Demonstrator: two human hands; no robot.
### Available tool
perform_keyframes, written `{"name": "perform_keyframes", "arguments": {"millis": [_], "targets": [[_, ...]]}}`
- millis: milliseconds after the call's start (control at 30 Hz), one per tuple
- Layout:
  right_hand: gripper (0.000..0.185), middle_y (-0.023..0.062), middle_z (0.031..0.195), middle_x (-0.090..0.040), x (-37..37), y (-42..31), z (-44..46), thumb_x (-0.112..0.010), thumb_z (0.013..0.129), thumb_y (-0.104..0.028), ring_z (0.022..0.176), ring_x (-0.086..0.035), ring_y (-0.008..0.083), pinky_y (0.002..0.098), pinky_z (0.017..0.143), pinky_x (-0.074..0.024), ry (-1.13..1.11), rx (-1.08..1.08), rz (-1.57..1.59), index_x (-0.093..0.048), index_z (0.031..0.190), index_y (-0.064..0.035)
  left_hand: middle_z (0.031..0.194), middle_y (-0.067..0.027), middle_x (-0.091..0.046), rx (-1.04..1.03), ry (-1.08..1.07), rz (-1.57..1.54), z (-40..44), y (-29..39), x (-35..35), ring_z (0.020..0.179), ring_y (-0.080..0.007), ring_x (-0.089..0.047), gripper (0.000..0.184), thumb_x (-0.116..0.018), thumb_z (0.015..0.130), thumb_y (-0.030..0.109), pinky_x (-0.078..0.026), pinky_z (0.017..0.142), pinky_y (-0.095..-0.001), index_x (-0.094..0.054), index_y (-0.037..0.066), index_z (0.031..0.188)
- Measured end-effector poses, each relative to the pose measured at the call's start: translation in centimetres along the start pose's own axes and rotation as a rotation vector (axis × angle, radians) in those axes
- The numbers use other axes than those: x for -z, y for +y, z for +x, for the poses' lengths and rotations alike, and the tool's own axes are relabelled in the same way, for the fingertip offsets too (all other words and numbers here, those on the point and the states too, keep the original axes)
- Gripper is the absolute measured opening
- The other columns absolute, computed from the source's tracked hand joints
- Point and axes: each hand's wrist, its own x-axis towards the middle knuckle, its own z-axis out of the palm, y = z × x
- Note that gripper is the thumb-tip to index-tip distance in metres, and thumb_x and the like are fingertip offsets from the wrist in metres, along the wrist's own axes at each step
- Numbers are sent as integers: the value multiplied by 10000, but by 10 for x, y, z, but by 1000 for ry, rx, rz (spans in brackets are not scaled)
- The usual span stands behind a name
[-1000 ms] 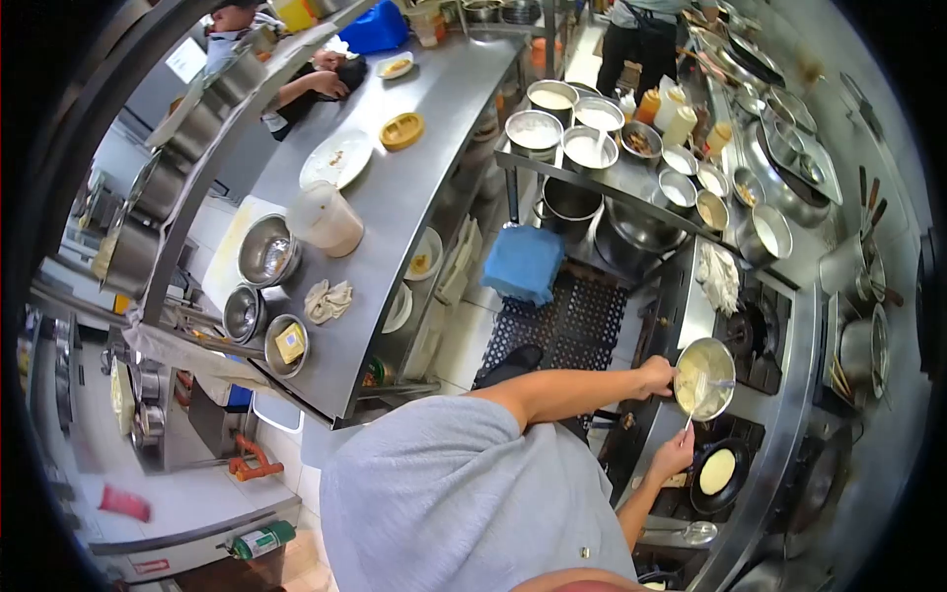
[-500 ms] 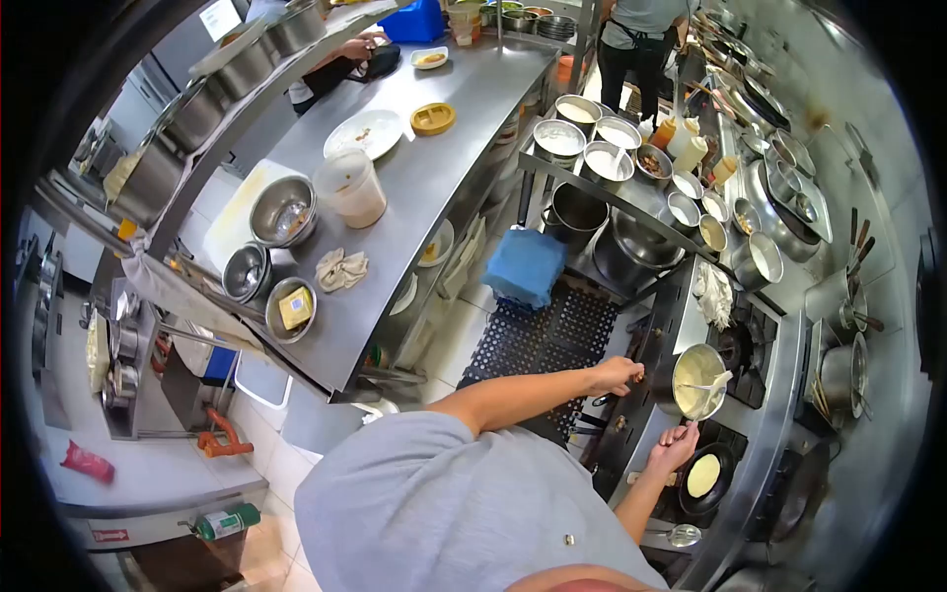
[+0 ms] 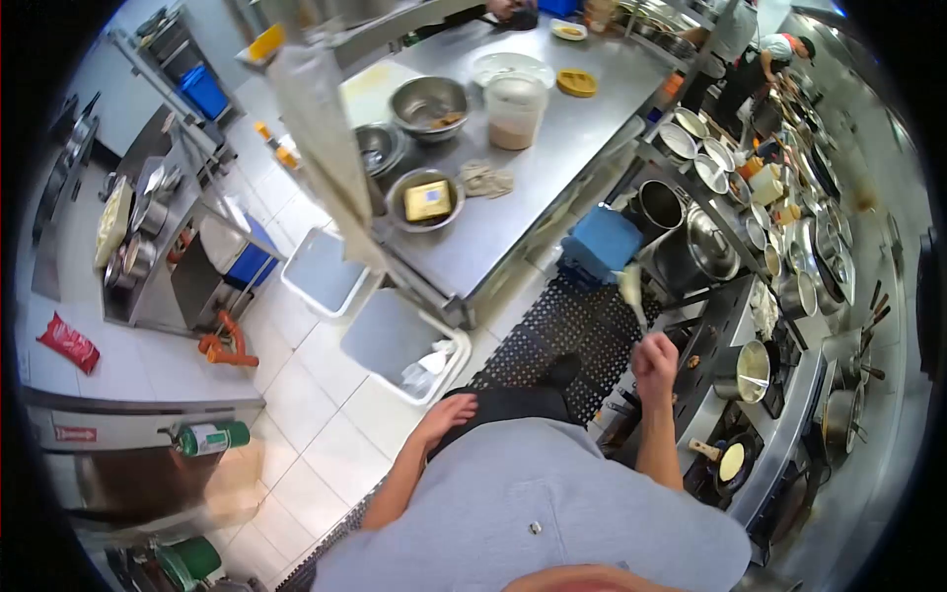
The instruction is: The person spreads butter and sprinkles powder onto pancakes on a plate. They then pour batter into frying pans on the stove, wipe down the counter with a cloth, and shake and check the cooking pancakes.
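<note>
My right hand (image 3: 654, 363) is closed around the handle of a spatula (image 3: 632, 288), whose pale, batter-coated head points up over the dark floor mat. My left hand (image 3: 444, 418) is low by my waist, near a grey bin (image 3: 367, 331), with its fingers stretched out and nothing in them. On the stove at the right stands a metal pot (image 3: 728, 374) with pale batter inside. Below it in the view, a black frying pan (image 3: 747, 474) holds a round pale pancake (image 3: 731, 461).
A steel table (image 3: 528, 212) holds a bowl with a yellow block (image 3: 427, 200), a cloth (image 3: 486, 179) and a plastic tub (image 3: 514, 111). A blue container (image 3: 604, 235) stands beside the mat (image 3: 546, 331). A co-worker (image 3: 755, 74) bends over the far counter.
The view has swung left. My left hand has left the pot's side and come down to my waist. The spatula is out of the pot, held in my right hand over the mat.
</note>
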Motion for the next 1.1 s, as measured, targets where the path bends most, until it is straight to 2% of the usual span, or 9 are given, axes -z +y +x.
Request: {"name": "perform_keyframes", "arguments": {"millis": [300, 633, 800, 867, 933, 1000, 1033, 1067, 1100], "targets": [[157, -11, 520, -429, -250, 103, -17, -611, 834, -138, 411, -344, 49, 204, 375, -255, -942, -454, -112, -561, 734, -27, 1131, -169, -553, -410, 944, -814, -212, -160, 65, 950, -235, -566, 428, -415, 954, 306, -465, 813, -328, -450, -3, 1248], [152, -58, 565, -381, -418, 247, -127, -566, 837, -111, 441, -340, 50, 204, 392, -253, -1076, -725, -78, -473, 722, -149, 1000, -110, -624, -506, 1150, -897, -308, -176, 120, 887, -170, -617, 347, -498, 930, 267, -483, 755, -269, -549, 8, 1154], [154, -21, 539, -375, -514, 328, -207, -523, 881, -116, 410, -321, 70, 213, 350, -231, -1248, -823, -162, -465, 739, -104, 907, -61, -627, -443, 1520, -964, -361, -302, 124, 802, -118, -584, 343, -501, 922, 291, -468, 718, -255, -568, 30, 1134], [162, -20, 533, -382, -570, 356, -253, -526, 879, -118, 405, -337, 66, 206, 345, -236, -1363, -807, -209, -466, 730, -96, 869, -93, -641, -319, 1806, -1418, -347, -368, 111, 815, -169, -606, 365, -525, 891, 306, -474, 728, -289, -583, 5, 1088], [140, -16, 517, -384, -609, 372, -300, -522, 886, -130, 387, -318, 66, 205, 337, -214, -1599, -815, -280, -484, 756, -93, 885, -156, -650, 248, 1994, -1392, -285, -489, 74, 856, -256, -622, 384, -536, 846, 319, -475, 750, -348, -610, -22, 1006], [152, -13, 516, -403, -639, 383, -362, -523, 886, -130, 394, -343, 60, 199, 343, -226, -1701, -841, -366, -483, 746, -86, 932, -218, -636, 655, 1794, -1140, -240, -544, 2, 905, -311, -614, 387, -469, 834, 315, -456, 806, -425, -646, -27, 867], [152, -10, 522, -412, -656, 391, -392, -523, 886, -129, 396, -346, 60, 199, 344, -228, -1815, -865, -409, -484, 746, -83, 871, -213, -641, 586, 1882, -1350, -210, -547, -31, 774, -303, -637, 404, -460, 830, 335, -488, 728, -428, -644, -24, 800], [152, -8, 527, -421, -672, 401, -424, -523, 887, -128, 398, -350, 59, 198, 345, -229, -1935, -889, -450, -485, 747, -80, 779, -212, -633, 547, 1604, -1717, -200, -538, -52, 616, -297, -627, 417, -474, 820, 347, -510, 616, -415, -628, -33, 748], [161, -8, 521, -430, -684, 410, -456, -526, 885, -130, 390, -356, 59, 199, 345, -236, -2047, -897, -457, -492, 737, -75, 687, -192, -621, 672, 1487, -1161, -220, -500, -70, 526, -297, -606, 389, -491, 822, 353, -498, 501, -409, -626, 0, 727]]}}
